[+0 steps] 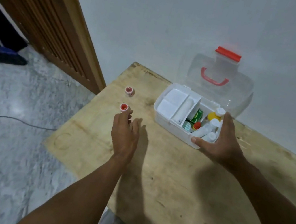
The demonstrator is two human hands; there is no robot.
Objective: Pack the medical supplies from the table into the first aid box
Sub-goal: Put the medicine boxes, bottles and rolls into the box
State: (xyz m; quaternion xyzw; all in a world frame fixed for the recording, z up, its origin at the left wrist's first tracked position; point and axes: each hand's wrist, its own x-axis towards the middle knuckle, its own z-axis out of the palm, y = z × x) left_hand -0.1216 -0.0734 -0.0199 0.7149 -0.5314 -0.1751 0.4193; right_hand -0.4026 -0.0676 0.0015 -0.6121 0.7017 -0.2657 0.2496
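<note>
Right hand [219, 140] gripping the first aid box [163, 119], open left hand [125, 130] beside the nearer small jar [124, 107], I am judging it light, slippery: pinch its sides.

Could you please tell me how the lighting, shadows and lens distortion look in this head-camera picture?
Head view: dim, soft light; the left hand and the right hand, which grips the first aid box, cast broad blurry shadows on the table; the wide-angle lens bows the door frame; the clear lid nearly vanishes against the wall.
</note>
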